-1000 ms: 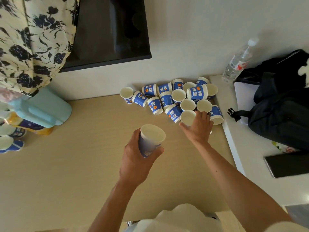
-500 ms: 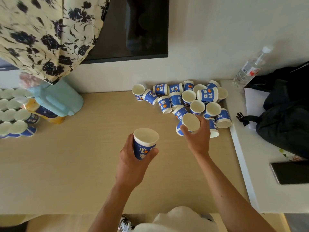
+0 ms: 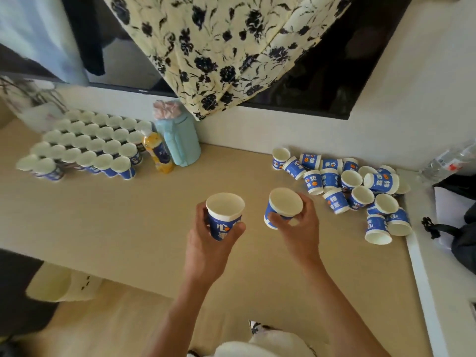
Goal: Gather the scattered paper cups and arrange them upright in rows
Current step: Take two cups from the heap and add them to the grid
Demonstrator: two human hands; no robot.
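Step in hand, as judged: transfer. Each of the hands carries one cup above the surface, between the heap and the rows.

Left hand is wrapped round an upright cup, mouth up, thumb and fingers on the blue wall. Right hand grips a second cup near its base; this one is tilted, its mouth turned toward the camera.

Scattered heap lies at the far right of the surface by the wall: some cups on their sides, some upright, many touching. Finished rows stand at the far left, rims up and packed close, beside an orange bottle and a pale blue jug.

Next move likely calls for carrying both cups left, righting the tilted one, and setting them at the near edge of the rows without knocking neighbours.

Cups: white inside, blue printed band, thin paper, probably easily crushed.
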